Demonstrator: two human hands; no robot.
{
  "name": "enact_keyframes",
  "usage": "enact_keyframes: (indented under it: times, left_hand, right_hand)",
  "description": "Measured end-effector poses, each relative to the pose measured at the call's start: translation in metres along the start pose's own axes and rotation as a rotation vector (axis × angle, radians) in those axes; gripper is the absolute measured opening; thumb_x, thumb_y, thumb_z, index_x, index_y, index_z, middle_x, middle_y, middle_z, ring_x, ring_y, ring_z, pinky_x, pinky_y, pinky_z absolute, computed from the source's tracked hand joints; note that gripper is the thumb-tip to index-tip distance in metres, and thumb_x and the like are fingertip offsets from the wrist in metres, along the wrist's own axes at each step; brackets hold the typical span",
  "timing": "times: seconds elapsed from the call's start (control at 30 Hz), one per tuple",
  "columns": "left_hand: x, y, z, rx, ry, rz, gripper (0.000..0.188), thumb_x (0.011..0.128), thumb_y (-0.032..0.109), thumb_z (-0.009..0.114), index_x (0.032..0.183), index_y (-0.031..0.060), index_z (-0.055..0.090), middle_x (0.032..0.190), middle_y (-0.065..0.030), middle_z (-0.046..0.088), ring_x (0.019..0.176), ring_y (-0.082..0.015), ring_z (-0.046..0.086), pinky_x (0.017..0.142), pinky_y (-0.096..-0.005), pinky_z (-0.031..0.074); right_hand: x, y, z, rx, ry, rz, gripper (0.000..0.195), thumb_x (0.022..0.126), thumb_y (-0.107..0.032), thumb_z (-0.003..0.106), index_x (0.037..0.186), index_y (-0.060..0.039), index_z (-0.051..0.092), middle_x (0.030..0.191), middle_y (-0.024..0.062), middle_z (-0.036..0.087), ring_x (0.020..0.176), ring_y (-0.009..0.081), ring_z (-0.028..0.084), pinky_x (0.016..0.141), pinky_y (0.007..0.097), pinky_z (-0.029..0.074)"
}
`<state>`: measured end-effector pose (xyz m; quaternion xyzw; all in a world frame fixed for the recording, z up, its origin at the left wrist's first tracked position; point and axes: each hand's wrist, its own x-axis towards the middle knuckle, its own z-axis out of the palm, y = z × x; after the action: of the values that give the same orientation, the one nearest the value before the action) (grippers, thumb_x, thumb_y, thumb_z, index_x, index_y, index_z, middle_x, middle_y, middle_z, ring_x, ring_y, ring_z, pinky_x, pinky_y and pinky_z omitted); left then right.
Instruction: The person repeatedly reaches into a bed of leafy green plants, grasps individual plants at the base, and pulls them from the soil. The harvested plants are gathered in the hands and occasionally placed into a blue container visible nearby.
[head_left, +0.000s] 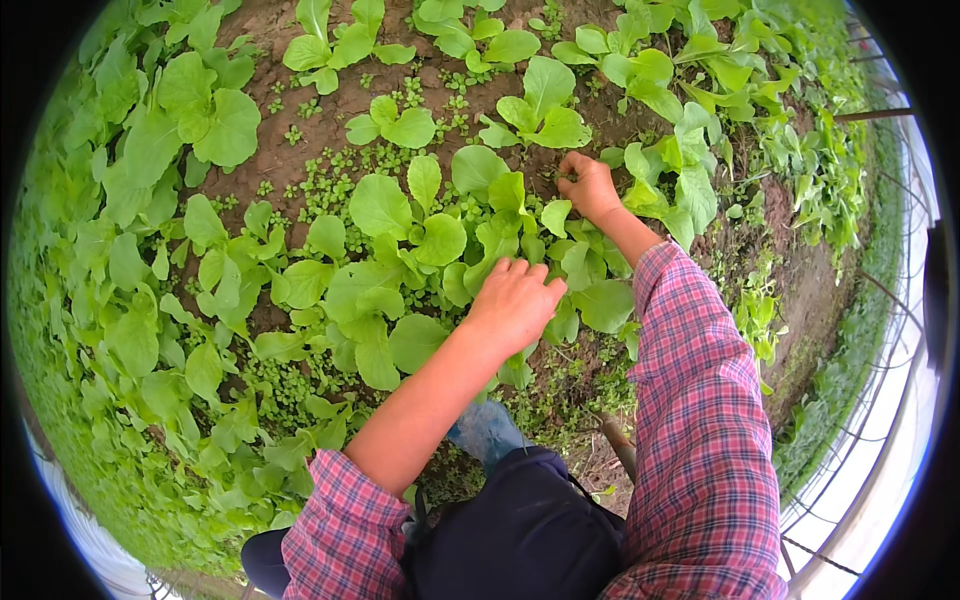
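Note:
My left hand (517, 304) is over a leafy green seedling (442, 240), its fingers bent down among the leaves. Whether those fingers grip anything is hidden. Farther forward and to the right, my right hand (589, 187) is down near the soil, thumb and fingers drawn together. A little dark green shows by its fingertips, too small to tell if it is held. Just beyond that hand grows another broad-leaved seedling (540, 112). Small low weeds (330, 180) cover the soil (277, 150) to the left of the hands.
Dense leafy greens (112, 337) fill the left side. A blue shoe cover or boot (491, 435) stands at the bed's near edge, by a brown rod-like piece (619, 442). Uprooted-looking plants (757, 315) lie along the right. Beyond is white sheeting (877, 420) with thin bars.

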<state>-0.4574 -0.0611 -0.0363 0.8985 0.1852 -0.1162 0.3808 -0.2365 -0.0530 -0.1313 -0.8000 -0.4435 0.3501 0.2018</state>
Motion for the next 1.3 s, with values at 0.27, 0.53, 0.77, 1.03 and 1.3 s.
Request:
enact_keyframes:
  times: [0.27, 0.53, 0.77, 1.03, 1.3]
  left_hand:
    - [-0.009, -0.002, 0.002, -0.016, 0.028, 0.004, 0.046, 0.077, 0.023, 0.063, 0.119, 0.0099, 0.051, 0.11, -0.0121, 0.055, 0.102, -0.0289, 0.05, 0.092, -0.0393, 0.037]
    - [-0.009, 0.001, -0.004, -0.034, 0.002, 0.001, 0.046, 0.077, 0.022, 0.063, 0.119, 0.0079, 0.051, 0.113, -0.0125, 0.054, 0.104, -0.0281, 0.049, 0.093, -0.0385, 0.036]
    - [-0.009, 0.003, -0.005, -0.03, 0.027, 0.022, 0.046, 0.077, 0.022, 0.063, 0.119, 0.0072, 0.052, 0.113, -0.0134, 0.053, 0.105, -0.0286, 0.049, 0.094, -0.0391, 0.036]
    - [-0.026, 0.004, -0.006, -0.072, 0.112, 0.057, 0.047, 0.077, 0.024, 0.063, 0.118, 0.0062, 0.051, 0.117, -0.0138, 0.051, 0.109, -0.0294, 0.047, 0.094, -0.0403, 0.035]
    - [-0.075, 0.015, -0.018, -0.346, 0.254, 0.102, 0.045, 0.074, 0.02, 0.067, 0.114, 0.0056, 0.053, 0.116, -0.0113, 0.051, 0.106, -0.029, 0.048, 0.09, -0.0397, 0.04]
  right_hand:
    - [0.072, -0.022, -0.033, 0.345, 0.44, 0.096, 0.037, 0.075, 0.0, 0.059, 0.111, -0.0044, 0.053, 0.072, 0.0081, 0.059, 0.054, 0.0148, 0.061, 0.048, 0.0275, 0.051]
    - [0.094, 0.006, -0.04, 0.588, 0.343, 0.19, 0.022, 0.076, -0.006, 0.063, 0.098, -0.001, 0.061, 0.074, 0.0113, 0.064, 0.052, 0.0122, 0.061, 0.049, 0.0269, 0.05]
    - [0.078, -0.02, -0.015, -0.328, 0.383, -0.132, 0.037, 0.065, -0.008, 0.072, 0.098, -0.0044, 0.057, 0.094, 0.0146, 0.059, 0.086, 0.0312, 0.057, 0.076, 0.0381, 0.047]
    - [0.101, -0.045, -0.02, 0.3, 0.341, 0.101, 0.027, 0.068, -0.002, 0.064, 0.095, -0.0064, 0.059, 0.079, 0.013, 0.063, 0.07, 0.0235, 0.064, 0.06, 0.0326, 0.051]
    - [0.124, -0.016, -0.061, -0.223, 0.535, 0.105, 0.029, 0.073, -0.016, 0.066, 0.099, -0.0049, 0.06, 0.084, 0.0204, 0.063, 0.079, 0.0336, 0.061, 0.072, 0.0385, 0.048]
